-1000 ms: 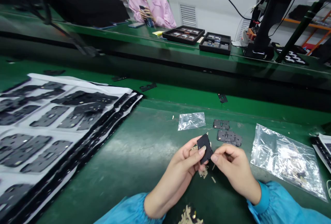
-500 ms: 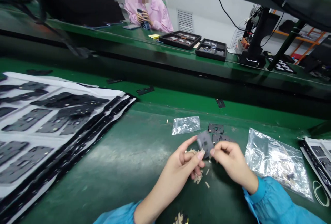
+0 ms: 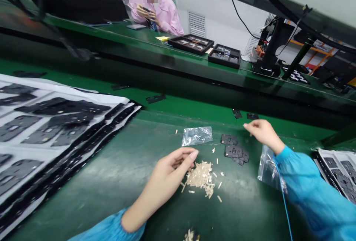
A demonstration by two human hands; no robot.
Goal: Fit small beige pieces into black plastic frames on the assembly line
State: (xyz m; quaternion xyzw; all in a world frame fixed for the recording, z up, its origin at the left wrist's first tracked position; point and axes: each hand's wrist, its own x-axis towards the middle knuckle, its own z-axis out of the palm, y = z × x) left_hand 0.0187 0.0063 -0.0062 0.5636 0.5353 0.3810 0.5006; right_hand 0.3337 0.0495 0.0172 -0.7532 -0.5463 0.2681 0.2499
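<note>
My left hand (image 3: 174,168) hovers at the left edge of a pile of small beige strips (image 3: 201,176), its fingers curled and thumb pressed to the fingertips; whether anything is between them is hidden. My right hand (image 3: 261,132) is farther back on the right, thumb and fingers together, with nothing visible in them. Just beyond its fingertips a black plate (image 3: 252,116) lies on the green ledge, beside another black plate (image 3: 237,114). Between my hands several black plates (image 3: 235,151) are stacked loosely on the green table (image 3: 116,181).
A small clear bag (image 3: 197,136) lies behind the pile; a larger clear bag (image 3: 268,170) is partly under my right sleeve. Stacked white trays (image 3: 116,104) with black plates fill the left; another tray (image 3: 342,155) stands right. Across the bench sits a person in pink (image 3: 169,15).
The black plate has left my hands, and another plate now lies on the ledge. My right hand has moved back and right; my left hand has moved left, uncovering the beige pile.
</note>
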